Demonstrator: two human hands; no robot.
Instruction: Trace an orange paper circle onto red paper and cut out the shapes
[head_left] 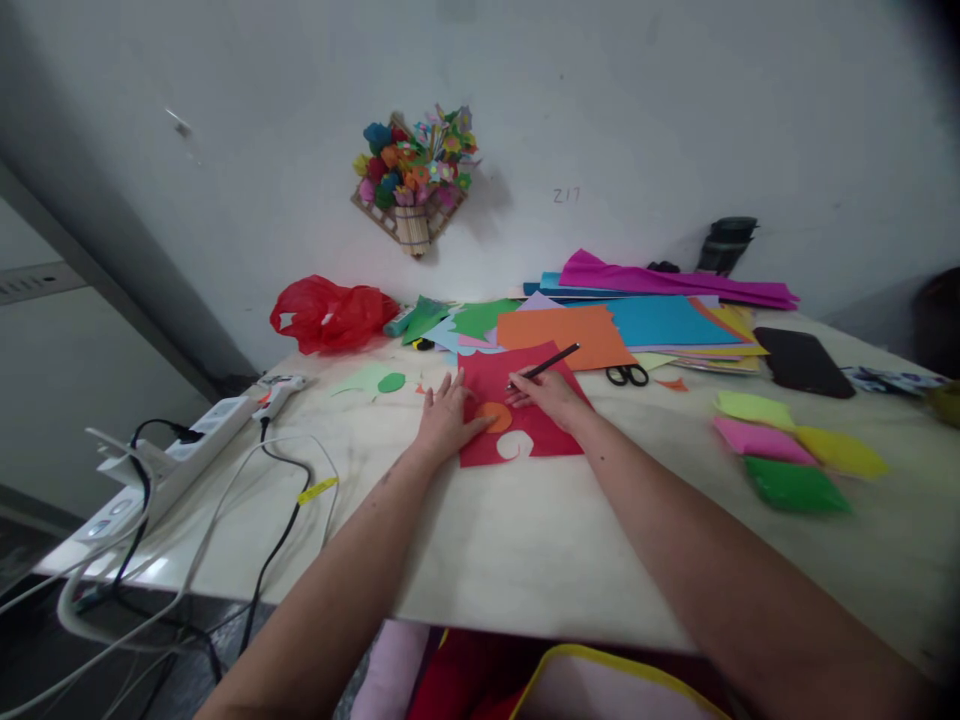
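Observation:
A red craft sheet [540,425] lies flat on the table in front of me, its top edge cut unevenly. Near its lower edge a round piece has been cut out, and the pale tabletop shows through. On the sheet rests an orange disc [493,416]. My left hand [445,415] lies with fingers spread over the sheet's left edge, thumb on the disc. A dark pencil [555,358] is pinched in my right hand [550,396], its tip low over or touching the red sheet to the right of the disc; I cannot tell which.
Black-handled scissors [627,375] and an orange sheet [566,335] lie beyond. A green disc [391,383] sits left. Coloured packets [795,483] and a dark phone [802,361] are on the right. At left are a power strip [172,465], cables and a red bag [330,313].

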